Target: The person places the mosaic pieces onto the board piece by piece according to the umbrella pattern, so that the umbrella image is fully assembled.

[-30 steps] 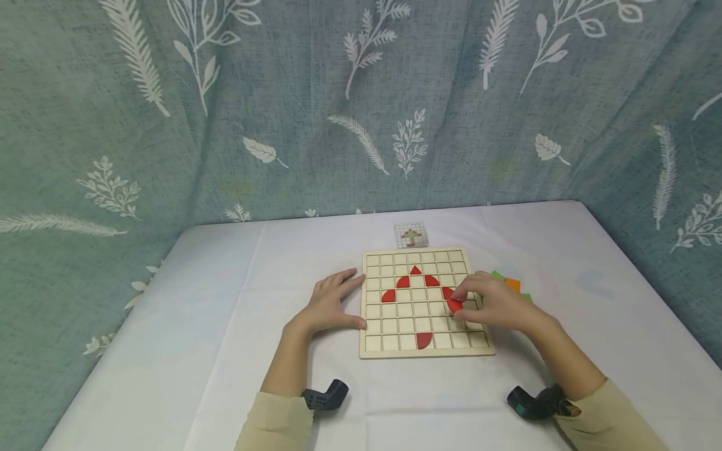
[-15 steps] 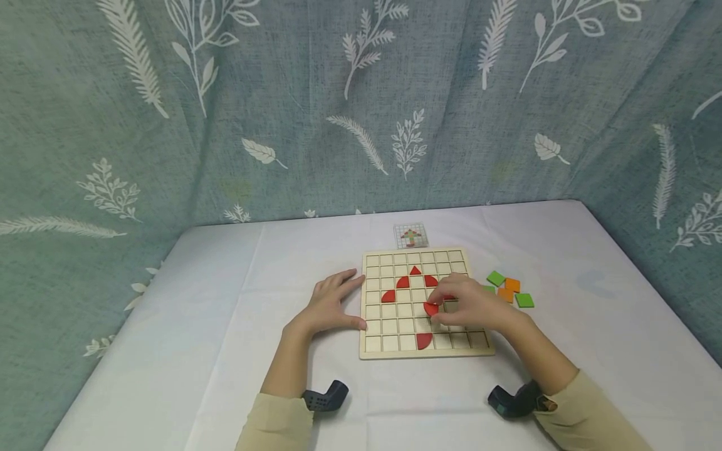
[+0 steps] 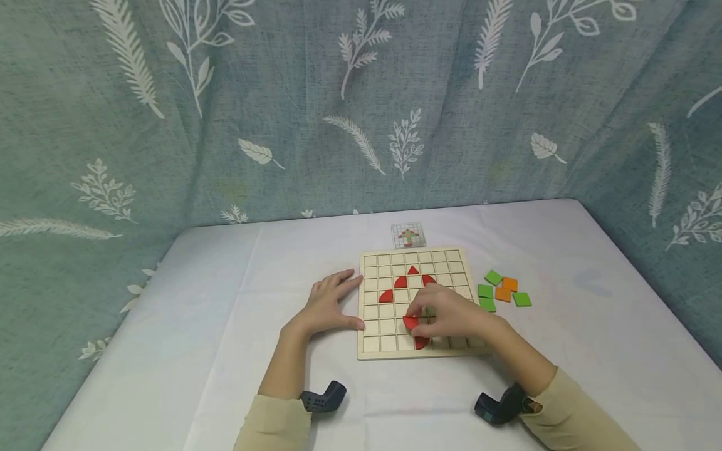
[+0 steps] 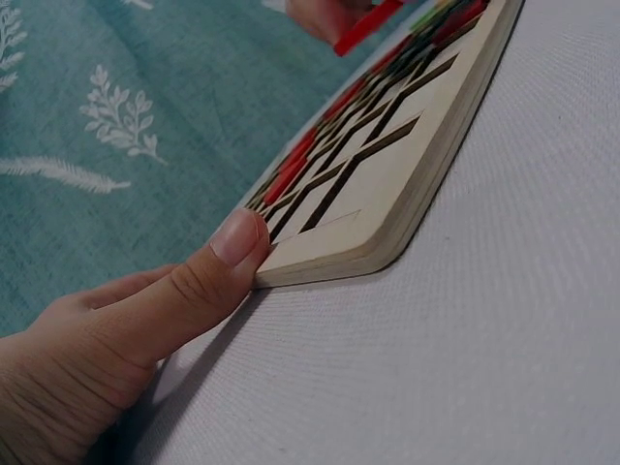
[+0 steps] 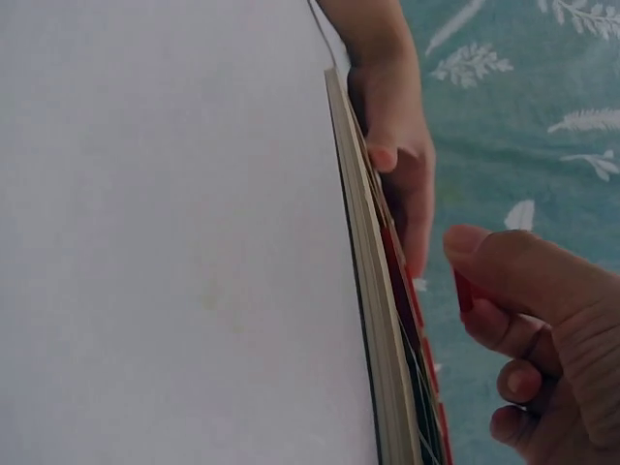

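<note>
A light wooden grid board (image 3: pixel 371 327) lies on the table, bearing a red triangle tile (image 3: pixel 413 270) and several red quarter-circle tiles (image 3: pixel 386 296). My left hand (image 3: pixel 329 305) rests at the board's left edge, fingers spread; in the left wrist view its thumb (image 4: pixel 237 242) presses the near corner. Between thumb and forefinger my right hand (image 3: pixel 454 313) pinches another red quarter-circle tile (image 3: pixel 410 322), held over the lower middle of the grid. In the right wrist view that tile shows edge-on, apart from the board. The right hand hides some right-hand cells.
Green tiles (image 3: pixel 522 299) and orange tiles (image 3: pixel 503 294) lie loose to the right of the board. A small pattern card (image 3: pixel 408 235) sits just behind it. A patterned curtain (image 3: pixel 304 113) hangs beyond the white tabletop (image 3: pixel 237 282).
My right hand has carried the red quarter-circle tile left and toward me, from the board's right side to its lower middle. The left hand has stayed at the edge.
</note>
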A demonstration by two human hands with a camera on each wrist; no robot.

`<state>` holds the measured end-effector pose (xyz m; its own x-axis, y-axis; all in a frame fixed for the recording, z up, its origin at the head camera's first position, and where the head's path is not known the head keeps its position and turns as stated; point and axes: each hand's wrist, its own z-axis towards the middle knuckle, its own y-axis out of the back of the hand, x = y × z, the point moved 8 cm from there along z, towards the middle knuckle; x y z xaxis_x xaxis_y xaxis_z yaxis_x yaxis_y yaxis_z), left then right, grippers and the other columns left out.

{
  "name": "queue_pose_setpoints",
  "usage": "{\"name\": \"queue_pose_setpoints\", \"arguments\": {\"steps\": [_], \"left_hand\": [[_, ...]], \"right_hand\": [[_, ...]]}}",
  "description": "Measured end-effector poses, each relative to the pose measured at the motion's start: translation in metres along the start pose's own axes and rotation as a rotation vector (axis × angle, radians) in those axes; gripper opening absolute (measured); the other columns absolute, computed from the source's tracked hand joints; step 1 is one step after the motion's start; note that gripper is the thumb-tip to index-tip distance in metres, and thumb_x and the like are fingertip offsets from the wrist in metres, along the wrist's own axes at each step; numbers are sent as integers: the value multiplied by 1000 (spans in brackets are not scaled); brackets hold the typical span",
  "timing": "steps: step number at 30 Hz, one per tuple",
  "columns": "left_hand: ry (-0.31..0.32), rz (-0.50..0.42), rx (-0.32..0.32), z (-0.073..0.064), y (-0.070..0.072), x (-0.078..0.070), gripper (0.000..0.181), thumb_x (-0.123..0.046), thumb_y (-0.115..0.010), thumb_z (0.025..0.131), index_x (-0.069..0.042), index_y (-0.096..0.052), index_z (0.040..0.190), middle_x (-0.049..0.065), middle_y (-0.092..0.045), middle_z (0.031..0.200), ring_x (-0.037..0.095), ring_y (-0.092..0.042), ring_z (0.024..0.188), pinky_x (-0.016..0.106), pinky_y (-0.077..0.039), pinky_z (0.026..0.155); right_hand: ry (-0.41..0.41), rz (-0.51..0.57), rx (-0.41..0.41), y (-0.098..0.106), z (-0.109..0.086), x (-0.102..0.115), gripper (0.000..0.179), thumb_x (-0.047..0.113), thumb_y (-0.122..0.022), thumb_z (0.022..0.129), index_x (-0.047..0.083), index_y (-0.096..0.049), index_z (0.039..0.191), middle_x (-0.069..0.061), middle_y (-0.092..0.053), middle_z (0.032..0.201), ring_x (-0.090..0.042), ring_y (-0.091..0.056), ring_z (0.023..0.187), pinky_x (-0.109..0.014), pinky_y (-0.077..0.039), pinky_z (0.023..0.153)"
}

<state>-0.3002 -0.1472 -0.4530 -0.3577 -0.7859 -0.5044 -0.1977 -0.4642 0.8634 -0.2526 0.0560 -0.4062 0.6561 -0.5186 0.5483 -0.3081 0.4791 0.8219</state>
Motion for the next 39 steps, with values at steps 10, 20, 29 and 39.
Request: {"name": "queue_pose_setpoints", "arguments": {"steps": [10, 20, 29, 39], "left_hand": [[-11, -3, 2, 0, -1, 0, 107, -64, -80, 55, -23, -40, 145, 2, -28, 154, 26, -21, 141, 47, -16, 112], [-34, 4, -4, 1, 2, -1, 105, -62, -80, 56, -22, -40, 145, 4, -29, 153, 28, -23, 141, 49, -18, 111], [-19, 4, 4, 1, 2, -2, 106, -63, -80, 56, -23, -40, 145, 3, -29, 153, 27, -22, 141, 48, -18, 111], [-16, 2, 1, 0, 1, -3, 106, -63, -81, 55, -22, -40, 145, 3, -29, 153, 28, -22, 141, 49, -16, 111]], "right_hand": [[-36, 3, 76, -16, -1, 4, 18, 32, -77, 77, 24, -71, 92, 19, -59, 87, -5, -48, 86, -23, -44, 76], [-47, -13, 112, -21, -2, 7, 21, 34, -78, 76, 24, -71, 93, 18, -57, 86, -5, -46, 84, -20, -43, 71], [-15, -25, 94, -21, -2, 10, 22, 36, -78, 76, 24, -70, 93, 17, -58, 90, -5, -46, 87, -21, -43, 74], [-47, 41, 59, -4, -7, -1, 15, 23, -75, 79, 18, -70, 92, 10, -61, 90, -7, -50, 88, -27, -46, 81]]}}
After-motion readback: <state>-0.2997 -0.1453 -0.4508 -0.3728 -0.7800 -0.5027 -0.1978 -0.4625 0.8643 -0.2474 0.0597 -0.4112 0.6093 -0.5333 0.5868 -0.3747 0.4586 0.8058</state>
